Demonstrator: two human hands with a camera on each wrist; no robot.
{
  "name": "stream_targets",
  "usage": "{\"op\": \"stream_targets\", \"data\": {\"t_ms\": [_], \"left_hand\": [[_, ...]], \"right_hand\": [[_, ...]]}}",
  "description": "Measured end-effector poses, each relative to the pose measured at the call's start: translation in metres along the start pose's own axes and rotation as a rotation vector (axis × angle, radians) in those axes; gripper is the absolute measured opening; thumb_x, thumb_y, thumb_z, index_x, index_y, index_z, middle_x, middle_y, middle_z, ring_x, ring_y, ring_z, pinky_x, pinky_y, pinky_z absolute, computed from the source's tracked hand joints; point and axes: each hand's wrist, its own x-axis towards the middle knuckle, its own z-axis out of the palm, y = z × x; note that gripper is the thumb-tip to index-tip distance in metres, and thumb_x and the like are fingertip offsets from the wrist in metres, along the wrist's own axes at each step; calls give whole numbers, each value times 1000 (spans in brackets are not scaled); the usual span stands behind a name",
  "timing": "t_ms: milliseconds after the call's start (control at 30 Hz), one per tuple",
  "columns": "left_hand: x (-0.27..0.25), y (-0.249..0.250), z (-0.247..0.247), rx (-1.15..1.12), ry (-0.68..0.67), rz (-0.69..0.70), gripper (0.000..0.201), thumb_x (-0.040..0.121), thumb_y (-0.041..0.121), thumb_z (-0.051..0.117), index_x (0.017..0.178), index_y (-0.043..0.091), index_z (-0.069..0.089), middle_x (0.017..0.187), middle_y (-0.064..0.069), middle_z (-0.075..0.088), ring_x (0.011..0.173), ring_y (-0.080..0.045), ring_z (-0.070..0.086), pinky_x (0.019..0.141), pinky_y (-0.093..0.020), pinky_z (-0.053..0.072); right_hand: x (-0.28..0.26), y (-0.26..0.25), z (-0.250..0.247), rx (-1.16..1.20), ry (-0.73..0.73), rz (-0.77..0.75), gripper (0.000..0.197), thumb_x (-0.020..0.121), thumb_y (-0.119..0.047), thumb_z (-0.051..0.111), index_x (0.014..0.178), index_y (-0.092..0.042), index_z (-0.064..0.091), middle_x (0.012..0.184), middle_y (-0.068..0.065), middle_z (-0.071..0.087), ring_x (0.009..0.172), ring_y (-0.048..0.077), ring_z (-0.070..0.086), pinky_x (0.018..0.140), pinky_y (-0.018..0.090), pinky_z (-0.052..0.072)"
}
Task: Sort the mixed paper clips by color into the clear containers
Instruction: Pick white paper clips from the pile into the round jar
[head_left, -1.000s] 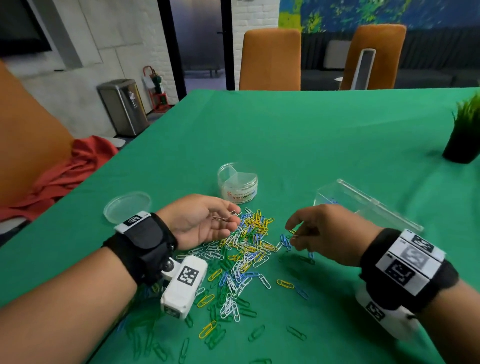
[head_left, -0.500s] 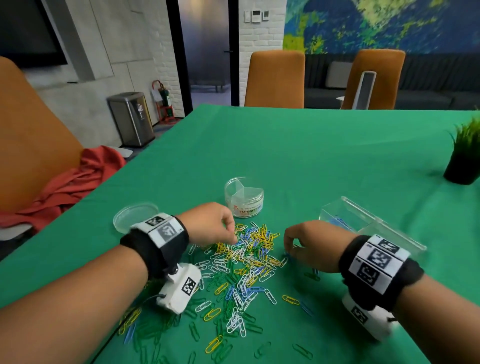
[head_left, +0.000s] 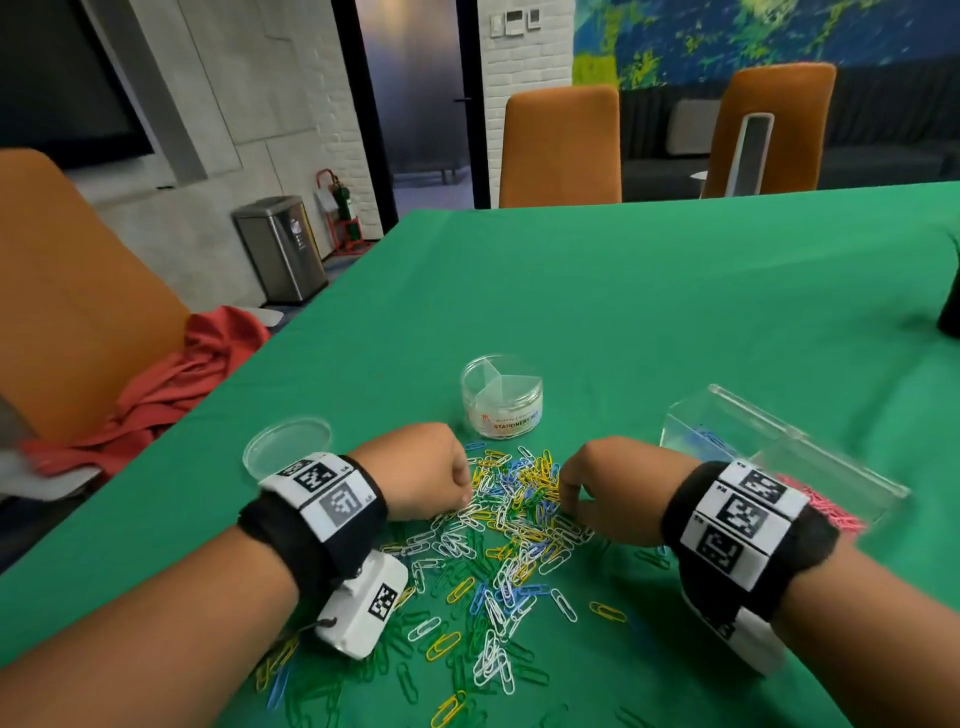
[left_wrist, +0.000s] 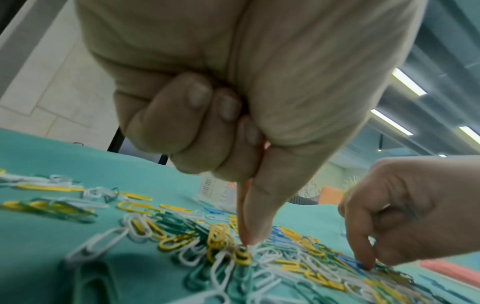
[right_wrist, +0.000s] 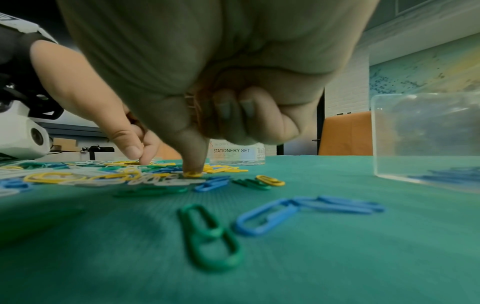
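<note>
- The clips (head_left: 511, 525), in white, yellow, green and blue, lie in a loose heap on the green table (head_left: 649, 291), at the lower centre of the head view.
- The left hand (head_left: 423, 475) is at the left edge of the heap. Its thumb and forefinger come together on a white clip (left_wrist: 255, 250), and the other fingers are curled into the palm.
- The right hand (head_left: 605, 488) is at the right edge of the heap. Its thumb tip presses a yellow clip (right_wrist: 192, 174); some clips seem tucked in its curled fingers, but this is not sure.
- The square box (head_left: 727, 431), at centre right, holds blue clips, and pink clips (head_left: 826, 506) lie in the section beside it. The round tub (head_left: 501, 400) stands just above the heap.
- The step in hand seems to be picking single clips by color. Next, each hand must lift only one color and carry it to the matching container, without dragging tangled neighbours.
</note>
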Motion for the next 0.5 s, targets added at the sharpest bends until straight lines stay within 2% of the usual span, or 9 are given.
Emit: {"op": "stream_targets", "data": {"t_ms": [100,167,233,300,433,500], "left_hand": [[-2,5,2,71,13,5,11,84,35,73,86,25,76,67,15,63,67,-6,59,55,-19,35],[-5,9,3,146,24,28,9,83,33,71,86,25,74,73,12,64,71,-8,58,56,-20,34],[-7,10,4,181,27,56,8,85,28,65,87,25,73,76,11,64,73,-10,58,57,-21,34],[-8,7,3,161,21,58,10,86,25,61,84,26,71,72,11,63,68,-7,57,56,-21,35],[-7,-14,3,-192,-13,-5,8,81,25,66,76,20,68,59,12,62,52,-3,51,53,-19,38],[-12,-25,2,-534,-37,-83,11,78,23,63,69,17,59,52,10,47,43,-9,35,45,-19,28]], "right_hand": [[-1,-2,0,-34,34,-13,18,88,-28,53,96,-23,68,90,-1,67,84,25,62,68,28,50],[-2,-4,0,-50,32,-22,16,87,-33,57,96,-24,68,91,-2,67,82,23,60,63,25,43],[-3,-5,-2,-49,18,-29,14,87,-30,58,97,-26,67,89,-3,64,79,21,55,60,24,38],[-3,-5,-2,-33,0,-42,15,86,-23,56,97,-26,67,85,-5,61,78,20,54,62,24,38],[-3,-6,-2,-19,-27,-43,20,82,-17,56,96,-27,66,76,-8,54,76,19,53,59,23,38],[-3,-6,-2,-30,-30,-38,21,81,-17,57,97,-27,66,72,-8,51,75,20,53,53,21,34]]}}
